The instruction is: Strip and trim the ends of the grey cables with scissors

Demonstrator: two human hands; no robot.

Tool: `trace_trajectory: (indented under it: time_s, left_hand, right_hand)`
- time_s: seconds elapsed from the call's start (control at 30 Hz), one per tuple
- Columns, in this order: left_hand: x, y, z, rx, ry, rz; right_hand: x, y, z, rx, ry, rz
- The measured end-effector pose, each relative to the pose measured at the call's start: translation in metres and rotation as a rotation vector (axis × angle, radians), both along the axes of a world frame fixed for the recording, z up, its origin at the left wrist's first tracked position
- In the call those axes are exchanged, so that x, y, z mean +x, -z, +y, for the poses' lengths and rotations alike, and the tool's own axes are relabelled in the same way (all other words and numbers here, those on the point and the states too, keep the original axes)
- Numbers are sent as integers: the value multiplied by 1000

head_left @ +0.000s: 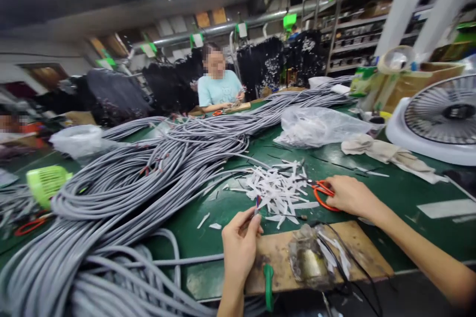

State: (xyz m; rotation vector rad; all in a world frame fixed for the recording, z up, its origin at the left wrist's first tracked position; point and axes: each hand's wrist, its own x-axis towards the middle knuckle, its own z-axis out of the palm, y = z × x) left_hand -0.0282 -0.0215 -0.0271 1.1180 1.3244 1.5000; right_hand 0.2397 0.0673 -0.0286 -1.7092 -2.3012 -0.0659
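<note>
My left hand (241, 238) is closed in a pinch on the end of a grey cable, where red and blue wire cores (258, 201) stick up past the fingertips. On the right, my right hand (351, 197) has its fingers on the orange handles of a pair of scissors (322, 193) at table height. The blades point left toward a heap of white paper strips (277, 188). Below the hands lies a wooden board (366, 252). A brass-coloured block in clear wrapping (311, 261) sits on it with black leads.
Large coils of grey cable (122, 178) cover the table's left and middle. A plastic bag (316, 126), a cloth glove (390, 153) and a white fan (442, 119) stand to the right. A green clamp (268, 285) grips the board's front edge. Across the table sits a co-worker (219, 90).
</note>
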Motion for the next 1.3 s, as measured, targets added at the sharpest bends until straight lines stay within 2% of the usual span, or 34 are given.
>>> trace_trajectory:
  time_s: [0.1, 0.2, 0.27, 0.33, 0.43, 0.6, 0.7, 0.9, 1.13, 1.2, 1.3]
  left_hand:
    - [0, -2, -2, 64, -28, 12]
    - [-2, -1, -4, 86, -15, 12]
    - [-3, 0, -5, 86, 6, -5]
    - [-5, 1, -5, 83, 15, -33]
    - [-7, 1, -5, 80, 2, -70]
    - [-9, 1, -5, 48, -28, -98]
    - [-9, 2, -5, 28, -10, -92]
    - [-8, 3, -6, 31, 17, -90]
    - [-9, 2, -7, -6, 33, -135]
    - [-8, 1, -7, 16, 22, -138]
    - [-4, -1, -8, 54, 5, -117]
  right_hand:
    - [12, -1, 3, 59, -38, 43]
    - [7, -10, -4, 212, -135, 204]
    - [-10, -19, -15, 281, -199, 291]
    - [-35, -28, -25, 276, -318, 345]
    - [-77, -38, -33, 256, -507, 306]
    - [-116, -38, -27, 294, -634, 238]
    - [-119, -33, -25, 348, -640, 208]
    - [-112, -29, -28, 389, -559, 150]
    - [-105, -21, -31, 498, -614, 84]
    - [-104, -17, -33, 465, -625, 157]
    - [-106, -18, -35, 324, -579, 409]
